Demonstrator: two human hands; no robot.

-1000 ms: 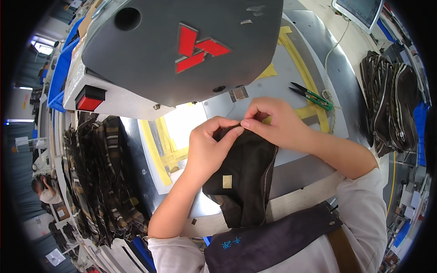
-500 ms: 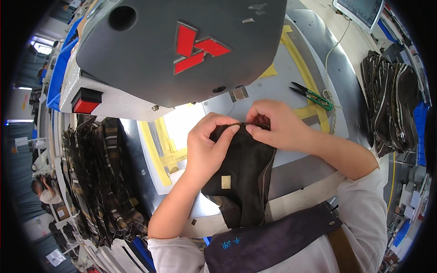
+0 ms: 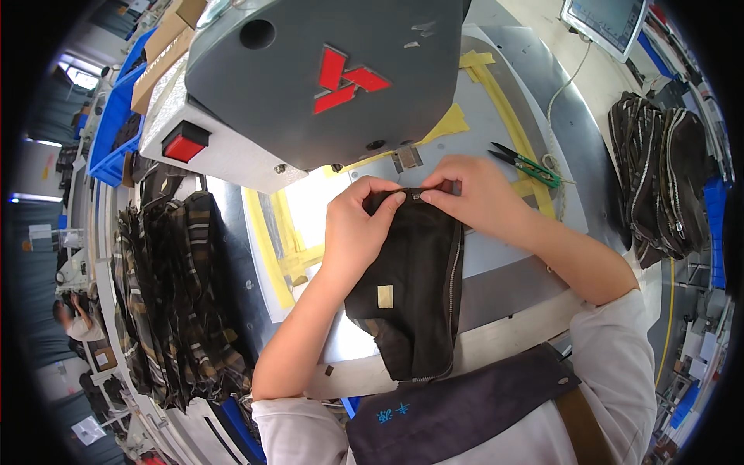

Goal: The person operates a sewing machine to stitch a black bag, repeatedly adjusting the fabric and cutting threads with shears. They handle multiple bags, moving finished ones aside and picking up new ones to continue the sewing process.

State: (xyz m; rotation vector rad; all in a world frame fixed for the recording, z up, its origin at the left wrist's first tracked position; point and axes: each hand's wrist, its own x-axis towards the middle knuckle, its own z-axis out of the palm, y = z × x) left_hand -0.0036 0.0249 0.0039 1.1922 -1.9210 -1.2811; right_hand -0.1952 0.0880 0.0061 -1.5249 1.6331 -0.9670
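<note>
A dark brown fabric piece (image 3: 407, 287) with a zip along its right side and a cream patch (image 3: 385, 296) lies over the light work plate (image 3: 496, 248) below the machine head. My left hand (image 3: 360, 225) pinches its top edge between thumb and finger. Just beside it, my right hand (image 3: 469, 198) pinches the same edge, where a small metal zip part shows between the two thumbs. Green-handled snips (image 3: 535, 170) lie beyond my right hand, near yellow tape (image 3: 479, 62) and a pale cord.
A grey machine head (image 3: 263, 93) with a red switch (image 3: 186, 142) overhangs the plate. Plaid pieces (image 3: 167, 294) are piled left, zipped pieces (image 3: 659, 170) right. A screen (image 3: 601, 23) is at top right, a blue bin (image 3: 105, 155) upper left, another person (image 3: 81, 318) far left.
Both hands and the fabric's top edge have moved slightly up and away from me. The right hand's grip on the edge has shifted. The whole view has shifted a little.
</note>
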